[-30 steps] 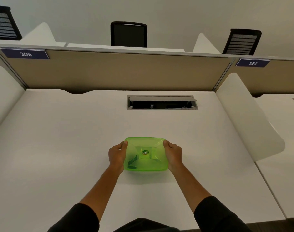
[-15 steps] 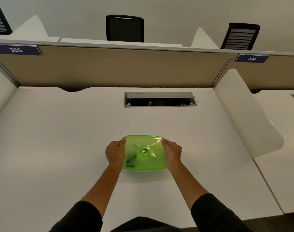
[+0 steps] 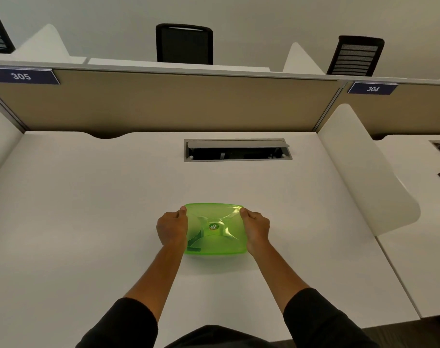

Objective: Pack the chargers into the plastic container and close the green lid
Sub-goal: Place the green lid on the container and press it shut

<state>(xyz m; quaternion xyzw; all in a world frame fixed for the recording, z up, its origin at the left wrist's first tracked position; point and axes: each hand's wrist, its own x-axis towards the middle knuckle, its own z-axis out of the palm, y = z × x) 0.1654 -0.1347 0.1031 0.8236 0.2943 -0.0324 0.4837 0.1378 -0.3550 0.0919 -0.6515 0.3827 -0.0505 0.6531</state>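
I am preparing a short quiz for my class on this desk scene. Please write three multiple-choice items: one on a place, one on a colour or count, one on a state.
1. Where are the two hands?
A. Both on the near edge
B. One at each side of the container
C. Away from the container

2. What colour is the lid?
A. Translucent green
B. Blue
C. Red

3. What is the state of the lid?
A. Lying beside the container
B. Lifted in the air
C. Sitting on the container

Key:
1 B: the left hand and right hand flank the plastic container.
2 A: the translucent green plastic lid shows it.
3 C: the lid covers the container on the white desk.
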